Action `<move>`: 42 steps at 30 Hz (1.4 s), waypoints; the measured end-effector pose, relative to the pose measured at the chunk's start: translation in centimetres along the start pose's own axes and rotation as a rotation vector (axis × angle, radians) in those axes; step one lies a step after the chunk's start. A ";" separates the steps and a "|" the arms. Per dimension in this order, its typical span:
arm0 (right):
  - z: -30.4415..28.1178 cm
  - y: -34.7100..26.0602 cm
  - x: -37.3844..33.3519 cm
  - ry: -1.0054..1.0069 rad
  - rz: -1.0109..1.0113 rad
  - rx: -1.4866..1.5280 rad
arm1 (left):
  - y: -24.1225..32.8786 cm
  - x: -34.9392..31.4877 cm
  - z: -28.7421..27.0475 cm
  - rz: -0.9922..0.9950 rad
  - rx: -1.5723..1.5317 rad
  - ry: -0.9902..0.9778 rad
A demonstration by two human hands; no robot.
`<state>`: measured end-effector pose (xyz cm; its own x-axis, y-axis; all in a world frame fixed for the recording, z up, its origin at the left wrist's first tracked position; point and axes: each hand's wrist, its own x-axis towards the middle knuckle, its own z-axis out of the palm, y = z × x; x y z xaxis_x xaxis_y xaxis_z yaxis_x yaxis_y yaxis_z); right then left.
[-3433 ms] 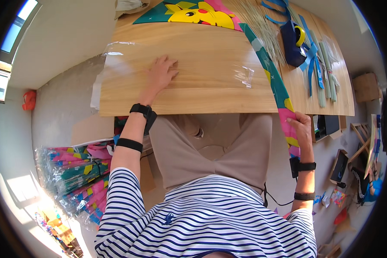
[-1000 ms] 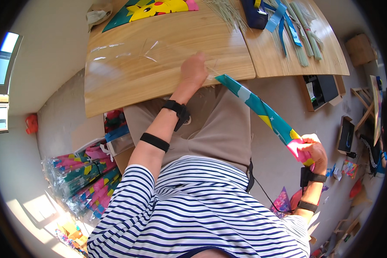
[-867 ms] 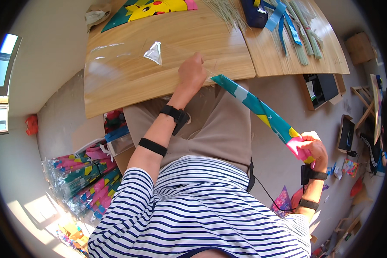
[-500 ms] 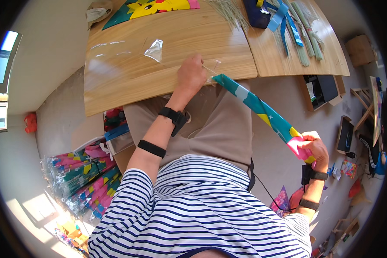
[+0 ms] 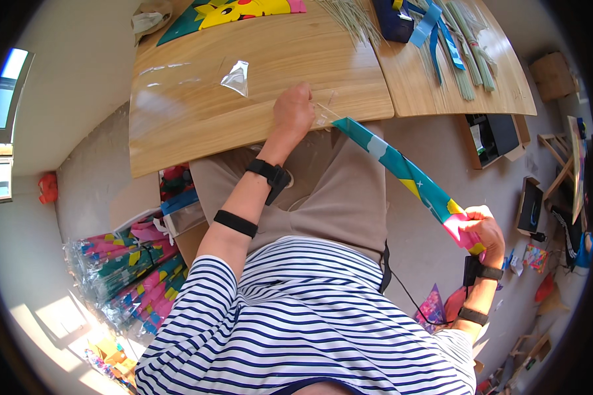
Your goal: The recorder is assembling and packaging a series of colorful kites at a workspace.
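Observation:
A long, narrow rolled-up kite (image 5: pixel 408 174), teal with white, yellow and pink patches, runs slantwise from the table's near edge down to the right. My right hand (image 5: pixel 484 230) is closed around its pink lower end. Over the near part of the table, my left hand (image 5: pixel 293 113) is a closed fist just left of the roll's teal tip. Thin pale lines and a bit of clear film (image 5: pixel 324 115) show between that fist and the tip. What the left fingers pinch is hidden.
On the wooden table (image 5: pixel 197 125) lie a clear plastic scrap (image 5: pixel 236 79), a printed cartoon sheet (image 5: pixel 244 12), thin rods (image 5: pixel 349 20) and a dark blue tape dispenser (image 5: pixel 394 20). Bundled plastic-wrapped rolls (image 5: pixel 122 276) stand at left. An open box (image 5: pixel 494 141) sits beyond the table's right side.
The roll's teal tip has shifted slightly right and down, and the gap to my left fist is a little wider. My right hand has barely moved, still gripping the pink end.

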<state>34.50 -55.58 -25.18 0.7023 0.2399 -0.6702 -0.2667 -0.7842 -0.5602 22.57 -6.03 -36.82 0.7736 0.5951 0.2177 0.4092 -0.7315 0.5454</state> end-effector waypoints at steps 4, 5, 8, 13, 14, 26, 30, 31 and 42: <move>-0.2 0.4 0.1 -0.049 0.029 0.118 | 0.4 -0.3 0.0 0.070 0.071 0.004; 0.0 -0.2 -0.1 -0.024 0.010 0.079 | 0.4 -0.4 -0.1 0.084 0.053 0.013; 0.2 -0.2 -0.1 0.021 -0.028 0.049 | 0.6 -0.7 -0.3 0.121 -0.003 0.033; 0.3 -0.3 0.3 -0.001 -0.038 0.037 | 1.9 -1.3 -1.0 0.144 -0.100 0.042; 0.4 -0.5 0.1 0.010 -0.054 0.040 | 2.3 -1.5 -1.1 0.155 -0.113 0.043; 2.7 -2.1 5.6 -0.355 -0.120 -0.010 | 7.7 -4.7 -2.1 0.255 -0.282 -0.119; 7.1 -5.4 6.0 -0.354 -0.215 0.012 | 9.4 -6.4 -2.4 0.284 -0.337 -0.223; 8.3 -6.0 6.1 -0.328 -0.239 0.077 | 10.0 -6.9 -2.6 0.287 -0.337 -0.255; 14.7 -13.1 6.4 -0.485 -0.279 0.210 | 5.1 -9.5 -8.7 -0.053 -0.463 -0.255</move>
<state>32.82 -35.41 -29.30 0.3959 0.6934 -0.6021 -0.2751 -0.5360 -0.7982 13.06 -12.52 -29.09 0.8744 0.4852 0.0083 0.2387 -0.4451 0.8631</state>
